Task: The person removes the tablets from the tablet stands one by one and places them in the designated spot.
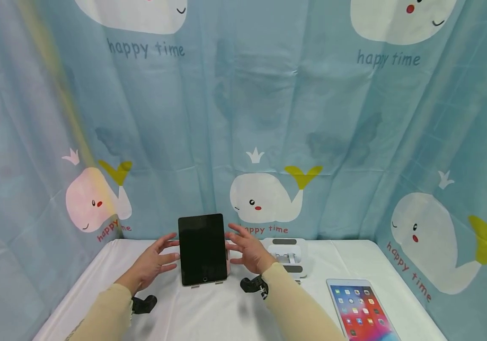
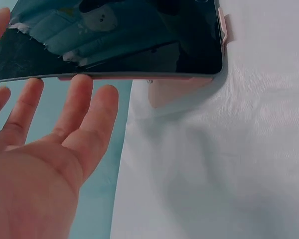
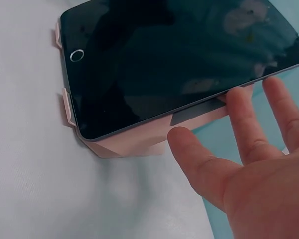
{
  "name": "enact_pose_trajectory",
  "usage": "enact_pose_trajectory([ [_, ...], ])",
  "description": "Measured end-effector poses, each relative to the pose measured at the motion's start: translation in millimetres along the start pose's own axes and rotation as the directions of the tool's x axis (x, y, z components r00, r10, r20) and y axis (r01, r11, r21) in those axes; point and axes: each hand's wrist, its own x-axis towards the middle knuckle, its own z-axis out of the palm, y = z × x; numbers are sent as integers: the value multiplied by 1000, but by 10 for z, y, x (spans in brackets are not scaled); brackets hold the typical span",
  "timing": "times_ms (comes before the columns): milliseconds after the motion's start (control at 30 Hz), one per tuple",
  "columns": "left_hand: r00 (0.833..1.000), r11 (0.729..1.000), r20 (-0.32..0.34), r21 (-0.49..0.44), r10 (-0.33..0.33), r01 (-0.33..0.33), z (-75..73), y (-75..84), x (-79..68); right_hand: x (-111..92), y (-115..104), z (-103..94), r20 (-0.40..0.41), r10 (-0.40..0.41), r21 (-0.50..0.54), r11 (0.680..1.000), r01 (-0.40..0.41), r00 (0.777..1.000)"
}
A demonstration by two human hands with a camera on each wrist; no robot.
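A black-screened tablet stands upright, leaning back on a pink stand whose small front lips catch its lower edge. Its round home button is at the bottom. My left hand is at the tablet's left side, fingers spread and extended, fingertips right at the edge in the left wrist view. On the opposite side my right hand has its fingers spread along the right edge, not curled round it. Most of the stand is hidden behind the tablet.
A second tablet with a lit, colourful home screen lies flat at the right front of the white table. Behind my right hand is a white and grey stand. Blue whale-print curtains enclose the table's back and sides.
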Motion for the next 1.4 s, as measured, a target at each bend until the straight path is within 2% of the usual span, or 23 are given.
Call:
enact_pose_trajectory([
  [400,999,998,-52,60,4,-1,41,-63,75,18,12,-3,0,2,-23,1000,-2,1000],
  [500,999,997,-42,81,24,-21,65,-58,63,26,22,5,-6,-2,-46,999,1,1000],
  [900,998,998,-54,65,17,-13,121,-52,23,-10,48,77,-34,-18,-159,987,13,999],
  [1200,996,997,-66,59,52,-48,127,-132,20,-43,89,91,-75,-47,-132,991,36,996],
  [1400,995,996,-79,64,64,-59,131,-169,16,-41,109,107,-80,-50,-158,987,36,996],
])
